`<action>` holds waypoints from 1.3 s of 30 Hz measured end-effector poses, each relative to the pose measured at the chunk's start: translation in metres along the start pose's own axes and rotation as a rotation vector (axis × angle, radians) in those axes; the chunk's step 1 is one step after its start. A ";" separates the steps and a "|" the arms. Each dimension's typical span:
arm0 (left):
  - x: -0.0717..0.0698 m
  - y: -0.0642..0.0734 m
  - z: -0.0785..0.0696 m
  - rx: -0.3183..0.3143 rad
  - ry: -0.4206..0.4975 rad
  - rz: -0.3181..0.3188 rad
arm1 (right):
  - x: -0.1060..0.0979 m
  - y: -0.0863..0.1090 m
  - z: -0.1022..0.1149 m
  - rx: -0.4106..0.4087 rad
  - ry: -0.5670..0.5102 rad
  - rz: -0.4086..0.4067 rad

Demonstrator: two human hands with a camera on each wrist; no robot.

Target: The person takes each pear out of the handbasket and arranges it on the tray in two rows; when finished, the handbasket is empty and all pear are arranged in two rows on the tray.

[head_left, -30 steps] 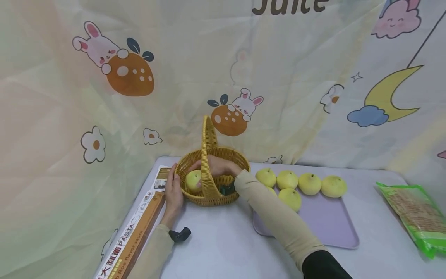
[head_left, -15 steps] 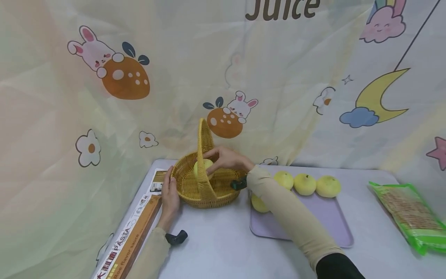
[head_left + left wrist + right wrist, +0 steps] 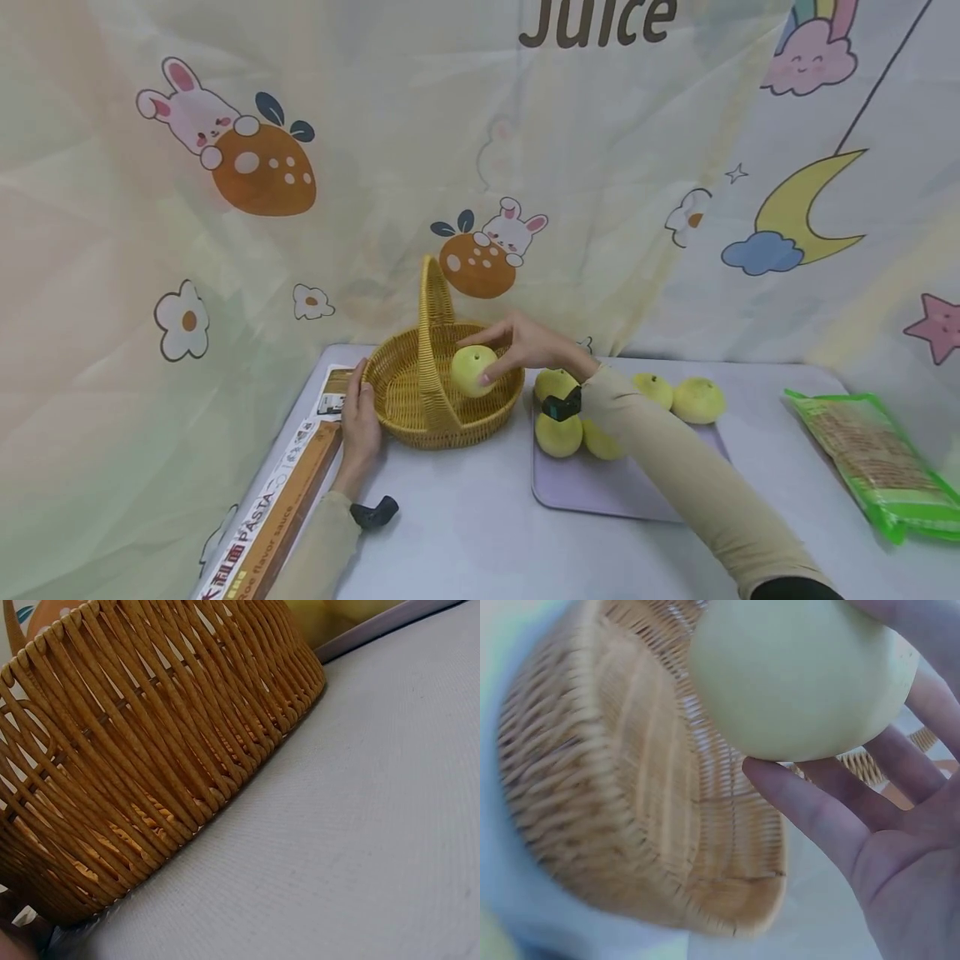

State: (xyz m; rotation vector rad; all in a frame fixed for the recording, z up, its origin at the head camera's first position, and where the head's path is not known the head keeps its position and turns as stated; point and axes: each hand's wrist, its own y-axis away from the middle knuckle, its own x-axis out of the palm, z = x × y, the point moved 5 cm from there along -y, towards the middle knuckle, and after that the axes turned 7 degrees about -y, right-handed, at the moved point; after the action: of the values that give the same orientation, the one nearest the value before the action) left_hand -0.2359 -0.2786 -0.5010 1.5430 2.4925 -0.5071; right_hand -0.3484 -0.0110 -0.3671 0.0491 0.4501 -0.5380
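My right hand point(image 3: 525, 342) pinches a round yellow-green fruit point(image 3: 472, 372) between thumb and fingers, over the right half of a woven basket point(image 3: 393, 383). The basket's tall handle point(image 3: 435, 367) stands to the left of the fruit. No other fruit shows inside. In the right wrist view, the smooth fruit point(image 3: 795, 682) hangs in the fingers beside the basket's rim. My left hand point(image 3: 360, 429) rests with straight fingers against the basket's left outer side. The left wrist view shows mostly the basket's wicker wall point(image 3: 165, 720), with a sliver of the hand at the lower left.
Right of the basket, a purple tray point(image 3: 585, 487) bears several similar yellow fruits point(image 3: 558, 435), partly hidden by the right forearm. A long pasta box point(image 3: 281, 500) lies along the table's left edge. A green-edged food packet point(image 3: 873, 458) lies far right. A printed cloth hangs behind.
My right hand has carried the fruit from the basket's left half, past the handle, to its right half, and up. The left hand has stayed at the basket's side. The head view has shifted slightly.
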 end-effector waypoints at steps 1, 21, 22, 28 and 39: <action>0.000 0.000 -0.001 0.001 -0.001 0.001 | -0.001 0.005 0.000 -0.003 0.004 0.003; 0.003 -0.003 0.004 -0.007 -0.017 0.010 | -0.038 0.109 -0.004 0.137 -0.030 -0.109; 0.003 -0.003 0.004 -0.008 -0.017 0.011 | -0.042 0.114 -0.004 0.143 -0.021 -0.117; 0.003 -0.002 0.004 -0.008 -0.016 0.005 | -0.061 0.147 0.000 0.138 0.005 -0.157; 0.003 -0.004 0.005 -0.005 -0.014 0.001 | -0.082 0.198 -0.003 0.117 0.004 -0.235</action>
State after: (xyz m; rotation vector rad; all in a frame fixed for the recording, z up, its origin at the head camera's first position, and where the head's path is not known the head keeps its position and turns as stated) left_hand -0.2413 -0.2790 -0.5055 1.5340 2.4805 -0.5093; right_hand -0.3121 0.1998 -0.3491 0.1107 0.4303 -0.7954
